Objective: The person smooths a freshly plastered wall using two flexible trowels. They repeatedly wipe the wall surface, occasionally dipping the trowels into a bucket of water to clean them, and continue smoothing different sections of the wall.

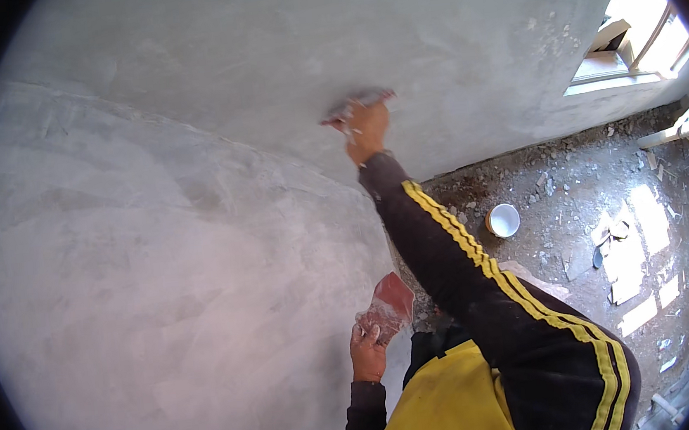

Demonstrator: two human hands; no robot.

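My right hand (367, 130) is stretched out and grips a flat reddish scraper blade (357, 104) pressed against the grey plastered wall (197, 229). The blade's edge is smeared with pale plaster. My left hand (367, 350) is held low, near my chest, and grips a second flat red blade (388, 304) smeared with grey plaster, tilted up close to the wall. My sleeves are black with yellow stripes over a yellow top.
The wall curves round from the left to the back. To the right lies a dirt floor (577, 217) strewn with rubble and scraps. A small white bucket (502, 220) stands on it. A bright window opening (635, 42) is at the upper right.
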